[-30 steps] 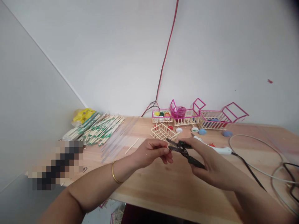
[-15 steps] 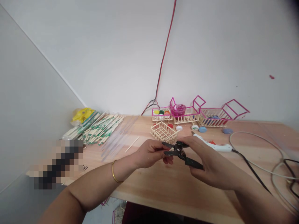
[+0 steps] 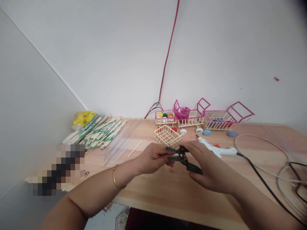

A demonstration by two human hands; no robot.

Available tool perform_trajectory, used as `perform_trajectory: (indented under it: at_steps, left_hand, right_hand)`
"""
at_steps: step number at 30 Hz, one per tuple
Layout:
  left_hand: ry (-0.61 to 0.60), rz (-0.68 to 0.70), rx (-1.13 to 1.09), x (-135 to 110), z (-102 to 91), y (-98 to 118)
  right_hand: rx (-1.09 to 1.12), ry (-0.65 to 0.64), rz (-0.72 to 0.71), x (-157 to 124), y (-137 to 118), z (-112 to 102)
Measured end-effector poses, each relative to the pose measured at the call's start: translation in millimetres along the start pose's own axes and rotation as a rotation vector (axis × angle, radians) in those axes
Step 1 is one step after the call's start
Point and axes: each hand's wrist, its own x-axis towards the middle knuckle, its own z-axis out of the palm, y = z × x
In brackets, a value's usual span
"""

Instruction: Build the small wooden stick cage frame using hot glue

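My right hand (image 3: 211, 169) grips black cutting pliers (image 3: 183, 158) by the handles, jaws parted and pointing left. My left hand (image 3: 153, 158), with a gold bangle at the wrist, has its fingers pinched together right at the jaws; what it holds is too small to make out. Both hands hover over the wooden table (image 3: 168, 191). Just behind them stands a small open basket of pale wooden sticks (image 3: 168, 135).
A white glue gun (image 3: 216, 148) lies right of the basket, its black cord (image 3: 263, 185) trailing right among grey cables. Pink-edged stick crates (image 3: 203, 116) with bottle caps line the wall. Bundled chopsticks (image 3: 100, 132) lie back left. A loose stick (image 3: 135, 148) lies nearby.
The pliers' jaws have opened and both hands have drifted slightly left; the view has shifted a little.
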Motion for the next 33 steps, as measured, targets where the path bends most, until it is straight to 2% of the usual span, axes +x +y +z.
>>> perform_trajectory:
  at_steps: [5, 8, 13, 18, 20, 23, 28, 30, 33]
  left_hand:
    - [-0.021, 0.070, 0.122, -2, -2.3, 3]
    - [-0.019, 0.073, 0.120, -3, -1.9, 6]
    - [-0.036, 0.023, 0.052, -3, -4.7, 10]
    - [-0.165, -0.030, -0.123, -1, -9.8, 3]
    - [-0.118, -0.062, -0.205, 2, -10.0, -3]
    - [-0.002, -0.126, -0.357, 6, -9.4, -10]
    - [0.179, -0.145, -0.528, 11, -8.9, -17]
    - [0.218, -0.183, -0.601, 11, -8.6, -19]
    - [0.203, -0.247, -0.676, 10, -7.8, -22]
  right_hand:
    - [-0.069, 0.026, -0.027, 1, 1, 3]
    - [-0.100, 0.055, -0.041, 1, 2, 6]
    - [-0.129, 0.079, -0.018, 2, 2, 10]
    - [-0.109, 0.114, -0.082, 2, 1, 9]
    - [-0.052, 0.129, -0.128, 1, -1, 5]
    - [0.085, 0.037, -0.141, 2, -8, -1]
    - [0.164, -0.286, -0.037, 3, -18, -5]
    - [0.120, -0.324, -0.014, 3, -16, -4]
    - [0.024, -0.310, 0.036, 1, -8, -3]
